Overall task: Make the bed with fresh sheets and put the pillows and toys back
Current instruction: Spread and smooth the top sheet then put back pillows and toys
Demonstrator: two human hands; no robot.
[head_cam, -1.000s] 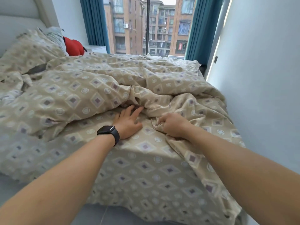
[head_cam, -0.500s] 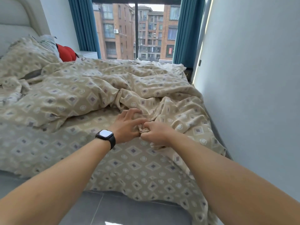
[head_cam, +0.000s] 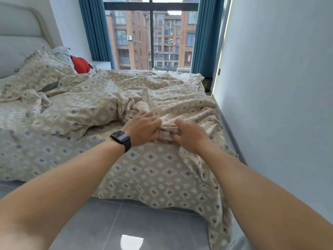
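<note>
Mid-frame, left hand (head_cam: 142, 129) and right hand (head_cam: 189, 135) pinch a bunched duvet (head_cam: 108, 109) fold, fingers curled; spreading apparently unfinished, pillow (head_cam: 41, 69) at upper left.

A home bedroom: rumpled patterned bedding (head_cam: 111, 105) on a bed, padded headboard (head_cam: 19, 42), teal curtains (head_cam: 93, 29), apartment blocks beyond the window (head_cam: 151, 40).

No readable text anywhere; watch (head_cam: 121, 137) screen too blurred, red sign (head_cam: 188, 59) on far building illegible.

Beige diamond-patterned duvet (head_cam: 111, 105); red toy (head_cam: 81, 64), perhaps plush.
</note>
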